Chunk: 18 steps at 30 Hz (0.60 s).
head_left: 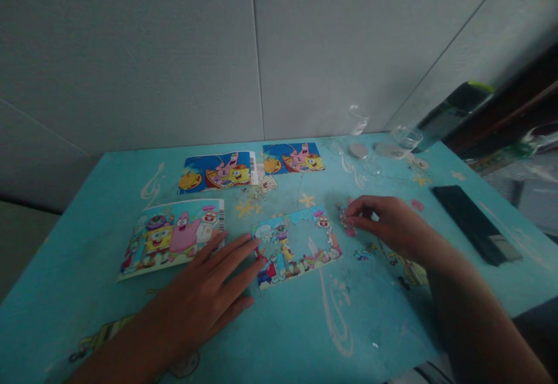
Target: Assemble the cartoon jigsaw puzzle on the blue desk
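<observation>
A small cartoon jigsaw puzzle (272, 236) lies flat on the blue table, its frame joined and its middle open to the tabletop. My left hand (218, 279) rests with fingers spread, the fingertips at the puzzle's left edge. To the right of the puzzle, my right hand (381, 218) pinches at a small heap of loose puzzle pieces (342, 216); whatever sits between the fingertips is too small to make out. More loose pieces (364, 253) lie just below that hand. Left of the puzzle is a picture card (174, 236) with matching characters, partly behind my left fingers.
At the back lie a blue cartoon card (215, 172) and a second blue picture (292, 158). Clear plastic cups (405, 140), a round lid (358, 151) and a dark bottle (453, 114) stand back right. A dark flat case (473, 221) lies at the right. A grey wall (174, 53) borders the table.
</observation>
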Motion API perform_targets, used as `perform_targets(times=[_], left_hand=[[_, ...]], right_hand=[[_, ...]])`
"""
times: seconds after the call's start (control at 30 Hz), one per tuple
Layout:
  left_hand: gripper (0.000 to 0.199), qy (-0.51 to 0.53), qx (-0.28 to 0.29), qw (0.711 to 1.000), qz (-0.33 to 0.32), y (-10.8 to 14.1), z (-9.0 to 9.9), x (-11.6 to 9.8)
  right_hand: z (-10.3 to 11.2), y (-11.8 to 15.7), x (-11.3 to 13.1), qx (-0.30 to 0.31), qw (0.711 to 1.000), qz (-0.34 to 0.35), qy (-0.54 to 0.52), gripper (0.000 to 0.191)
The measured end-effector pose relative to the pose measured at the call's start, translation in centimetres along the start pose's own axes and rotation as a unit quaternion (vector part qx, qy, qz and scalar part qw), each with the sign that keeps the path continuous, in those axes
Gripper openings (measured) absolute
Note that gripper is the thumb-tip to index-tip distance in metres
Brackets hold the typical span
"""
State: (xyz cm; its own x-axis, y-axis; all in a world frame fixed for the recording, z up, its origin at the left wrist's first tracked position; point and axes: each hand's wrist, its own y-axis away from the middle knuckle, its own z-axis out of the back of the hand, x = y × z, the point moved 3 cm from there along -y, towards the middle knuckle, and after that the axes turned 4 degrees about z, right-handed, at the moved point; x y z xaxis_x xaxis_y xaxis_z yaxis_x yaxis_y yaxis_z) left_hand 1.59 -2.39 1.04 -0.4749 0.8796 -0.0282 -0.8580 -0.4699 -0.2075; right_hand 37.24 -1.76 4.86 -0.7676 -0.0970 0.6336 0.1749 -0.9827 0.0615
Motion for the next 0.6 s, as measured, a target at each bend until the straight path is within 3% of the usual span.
perform_targets(times=[0.23, 0.47, 0.6], left_hand=[[0.045, 0.022, 0.008, 0.999, 0.021, 0.2, -0.4, -0.1], [0.045, 0.015, -0.009, 1.0, 0.017, 0.1, -0.4, -0.1], [0.044, -0.016, -0.031, 0.999, -0.003, -0.2, 0.0, 0.0]], right_hand=[[-4.5, -0.5, 3.6, 0.005, 0.995, 0.031, -0.09, 0.015], [-5.9, -0.1, 5.5, 0.028, 0.994, 0.045, -0.101, 0.012], [-6.1, -0.3, 5.5, -0.013, 0.994, 0.076, -0.074, 0.016]])
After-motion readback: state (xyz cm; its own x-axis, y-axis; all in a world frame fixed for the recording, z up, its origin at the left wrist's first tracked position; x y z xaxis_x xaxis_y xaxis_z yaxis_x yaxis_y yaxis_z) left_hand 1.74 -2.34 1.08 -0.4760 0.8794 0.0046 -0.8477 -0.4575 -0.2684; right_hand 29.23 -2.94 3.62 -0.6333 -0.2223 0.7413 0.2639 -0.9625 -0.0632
